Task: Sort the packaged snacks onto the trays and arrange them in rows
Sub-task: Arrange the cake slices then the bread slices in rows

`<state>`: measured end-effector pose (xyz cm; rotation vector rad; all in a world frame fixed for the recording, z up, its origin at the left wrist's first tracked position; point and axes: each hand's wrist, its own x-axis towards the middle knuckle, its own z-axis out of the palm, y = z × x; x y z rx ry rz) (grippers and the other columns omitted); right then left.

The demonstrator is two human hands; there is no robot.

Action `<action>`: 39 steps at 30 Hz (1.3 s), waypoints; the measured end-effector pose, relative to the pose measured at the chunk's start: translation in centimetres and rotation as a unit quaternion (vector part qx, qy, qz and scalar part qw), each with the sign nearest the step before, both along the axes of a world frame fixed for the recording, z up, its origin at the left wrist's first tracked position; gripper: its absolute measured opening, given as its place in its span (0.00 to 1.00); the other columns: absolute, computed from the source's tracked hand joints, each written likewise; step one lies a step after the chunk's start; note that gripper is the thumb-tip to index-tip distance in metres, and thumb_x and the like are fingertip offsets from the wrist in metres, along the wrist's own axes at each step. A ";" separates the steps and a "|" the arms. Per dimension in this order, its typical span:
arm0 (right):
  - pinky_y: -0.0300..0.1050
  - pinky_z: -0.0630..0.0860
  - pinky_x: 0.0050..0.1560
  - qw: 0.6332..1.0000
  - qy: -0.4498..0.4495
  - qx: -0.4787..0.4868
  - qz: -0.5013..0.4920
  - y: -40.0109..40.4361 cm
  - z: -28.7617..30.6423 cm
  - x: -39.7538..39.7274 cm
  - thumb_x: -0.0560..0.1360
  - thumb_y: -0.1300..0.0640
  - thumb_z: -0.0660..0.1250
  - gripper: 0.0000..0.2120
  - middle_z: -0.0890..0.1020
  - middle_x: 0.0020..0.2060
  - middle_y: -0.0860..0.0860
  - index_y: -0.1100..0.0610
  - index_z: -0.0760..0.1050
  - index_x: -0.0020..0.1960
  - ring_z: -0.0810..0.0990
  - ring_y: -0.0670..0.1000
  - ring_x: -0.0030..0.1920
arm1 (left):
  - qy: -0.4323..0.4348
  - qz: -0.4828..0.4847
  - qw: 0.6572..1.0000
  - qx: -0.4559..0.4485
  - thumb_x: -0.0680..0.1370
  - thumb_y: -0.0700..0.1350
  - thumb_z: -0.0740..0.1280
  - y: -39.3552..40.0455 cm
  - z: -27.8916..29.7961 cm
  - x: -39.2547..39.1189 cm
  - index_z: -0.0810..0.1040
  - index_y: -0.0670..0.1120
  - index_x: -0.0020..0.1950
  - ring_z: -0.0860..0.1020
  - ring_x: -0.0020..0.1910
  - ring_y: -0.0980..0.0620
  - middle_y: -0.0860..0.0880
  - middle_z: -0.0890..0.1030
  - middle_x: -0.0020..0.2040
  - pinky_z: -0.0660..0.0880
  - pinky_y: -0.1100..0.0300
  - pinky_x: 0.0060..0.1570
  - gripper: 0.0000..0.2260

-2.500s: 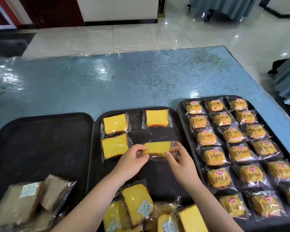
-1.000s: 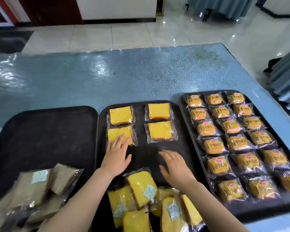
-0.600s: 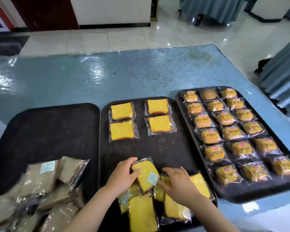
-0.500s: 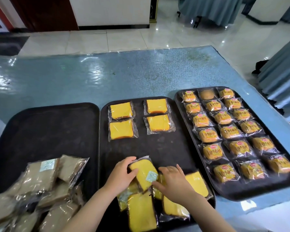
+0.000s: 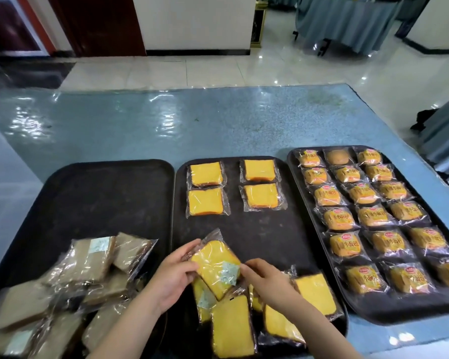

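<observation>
Blue-grey, glossy table covering [image 5: 192,125] carries three dark trays side by side, with tiled floor beyond. On the middle tray [image 5: 265,237], four yellow cake packets [image 5: 235,186] lie in two rows of two toward twelve o'clock, and a loose heap of yellow packets [image 5: 257,314] crowds the six o'clock end. Both hands pinch one wrapped yellow slice [image 5: 215,268] on top of that heap: the left hand [image 5: 174,278] grips its nine o'clock edge, the right hand [image 5: 263,279] closes on its three o'clock side near the pale label.

To do this step well, I'd lift the slice clear of the heap, turn it label-down to match the others, and lay it square below the left column, keeping the same gap.

The right tray [image 5: 296,177] holds small bun packets [image 5: 368,218] in three columns; one at its far end looks unprinted. Brown packets [image 5: 75,286] on the left tray [image 5: 101,198] run off the frame at seven o'clock, so their count is unclear. Label print is unreadable.
</observation>
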<state>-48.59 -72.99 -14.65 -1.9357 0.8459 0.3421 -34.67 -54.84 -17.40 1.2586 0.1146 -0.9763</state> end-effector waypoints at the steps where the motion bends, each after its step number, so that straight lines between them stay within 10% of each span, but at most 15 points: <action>1: 0.44 0.80 0.44 0.997 -0.002 0.068 -0.019 0.3 0.5 0.2 0.78 0.38 0.60 0.15 0.84 0.45 0.49 0.46 0.75 0.56 0.79 0.45 0.39 | -0.001 0.002 1.000 -0.014 0.75 0.25 0.61 0.1 0.1 0.0 0.76 0.45 0.66 0.81 0.55 0.46 0.44 0.82 0.60 0.79 0.55 0.48 0.24; 7: 0.47 0.82 0.41 0.958 -0.050 0.249 -0.135 0.6 1.6 1.7 0.80 0.50 0.63 0.12 0.85 0.39 0.57 0.56 0.79 0.55 0.85 0.58 0.41 | -0.147 -0.040 0.987 0.040 0.75 0.28 0.64 0.0 0.8 0.4 0.79 0.52 0.63 0.79 0.60 0.50 0.50 0.82 0.59 0.76 0.57 0.54 0.24; 15: 0.46 0.83 0.44 0.979 -0.173 0.047 -0.099 -0.2 0.7 3.1 0.78 0.55 0.67 0.08 0.86 0.37 0.47 0.47 0.84 0.49 0.85 0.48 0.40 | -0.363 -0.061 0.905 0.215 0.78 0.38 0.66 -0.2 1.5 1.7 0.77 0.61 0.56 0.71 0.61 0.59 0.58 0.72 0.60 0.68 0.65 0.59 0.18; 28: 0.29 0.68 0.65 0.947 -0.234 -0.170 0.139 -0.2 -5.7 5.3 0.77 0.61 0.68 0.13 0.73 0.65 0.41 0.52 0.82 0.60 0.75 0.41 0.64 | -0.207 -0.105 0.951 0.206 0.83 0.48 0.57 0.0 -0.5 2.2 0.70 0.58 0.70 0.75 0.60 0.60 0.55 0.77 0.63 0.71 0.56 0.64 0.16; 35: 0.35 0.63 0.71 0.939 -0.122 -0.216 0.238 -0.7 -6.3 7.1 0.81 0.63 0.58 0.21 0.55 0.78 0.43 0.54 0.68 0.73 0.66 0.46 0.73 | -0.363 -0.280 0.817 0.350 0.80 0.48 0.60 -0.6 -1.4 2.1 0.46 0.50 0.80 0.47 0.78 0.52 0.54 0.45 0.80 0.52 0.55 0.75 0.33; 39: 0.38 0.59 0.72 0.934 -0.109 -0.208 0.270 -0.6 -5.9 8.2 0.81 0.63 0.56 0.23 0.52 0.78 0.47 0.57 0.62 0.76 0.57 0.49 0.77 | -0.393 -0.290 0.773 0.405 0.80 0.47 0.60 -1.9 -1.7 2.3 0.43 0.45 0.80 0.46 0.78 0.49 0.50 0.44 0.80 0.55 0.55 0.74 0.34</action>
